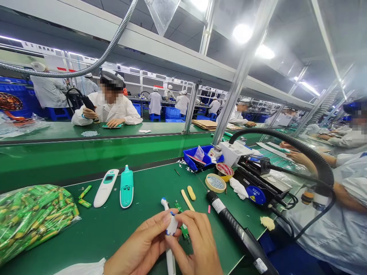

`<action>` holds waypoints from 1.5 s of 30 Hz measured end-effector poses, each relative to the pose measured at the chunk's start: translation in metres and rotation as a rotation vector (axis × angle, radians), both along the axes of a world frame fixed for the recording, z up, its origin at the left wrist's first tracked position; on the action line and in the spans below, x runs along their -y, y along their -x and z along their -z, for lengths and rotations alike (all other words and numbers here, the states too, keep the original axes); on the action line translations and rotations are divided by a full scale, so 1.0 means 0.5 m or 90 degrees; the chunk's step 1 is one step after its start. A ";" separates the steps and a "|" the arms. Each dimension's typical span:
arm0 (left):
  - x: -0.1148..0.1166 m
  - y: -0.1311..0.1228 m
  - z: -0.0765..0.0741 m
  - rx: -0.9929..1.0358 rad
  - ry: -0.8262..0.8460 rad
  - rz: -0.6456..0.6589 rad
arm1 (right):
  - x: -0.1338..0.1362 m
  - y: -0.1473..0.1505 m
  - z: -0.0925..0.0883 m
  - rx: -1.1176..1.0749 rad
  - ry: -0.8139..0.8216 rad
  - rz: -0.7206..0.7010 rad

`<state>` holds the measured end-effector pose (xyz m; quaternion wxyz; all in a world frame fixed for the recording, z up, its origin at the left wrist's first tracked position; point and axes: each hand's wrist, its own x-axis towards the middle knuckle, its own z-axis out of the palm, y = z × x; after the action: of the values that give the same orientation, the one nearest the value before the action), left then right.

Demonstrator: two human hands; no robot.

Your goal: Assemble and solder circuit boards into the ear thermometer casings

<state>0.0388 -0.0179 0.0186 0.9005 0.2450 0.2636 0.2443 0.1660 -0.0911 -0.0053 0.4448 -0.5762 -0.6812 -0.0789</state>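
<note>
My left hand (140, 242) and my right hand (202, 242) meet near the front of the green bench. Between their thumbs and fingertips they pinch a small white piece with blue edges (172, 225); its exact kind is not clear. Under the hands lies a long white plastic part with a blue tip (164, 203), its middle hidden by my fingers. A green circuit board (185, 231) sits just behind the right fingers. Farther left rest a white handheld thermometer (106, 189) and an opened teal thermometer casing (126, 187).
A bag of green-wrapped batteries (34, 217) fills the left. A black electric screwdriver (235, 225) lies at right, near a tray of small screws (215, 182), a blue bin (190, 162) and a black hose (309, 152). One co-worker (338, 198) sits at right; another (107, 107) works opposite.
</note>
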 end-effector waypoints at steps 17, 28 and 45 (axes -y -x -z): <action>0.003 0.002 -0.016 -0.007 0.002 -0.008 | 0.000 0.005 -0.009 -0.052 0.021 -0.021; 0.006 -0.001 -0.016 0.015 0.010 -0.017 | -0.002 0.006 -0.011 -0.129 0.041 -0.039; 0.017 -0.003 -0.010 -0.021 -0.002 -0.096 | -0.006 0.047 0.008 -0.246 -0.085 0.073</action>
<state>0.0402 -0.0265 0.0238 0.8747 0.2302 0.2954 0.3077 0.1423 -0.0883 -0.0095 0.5993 -0.5877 -0.5424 -0.0372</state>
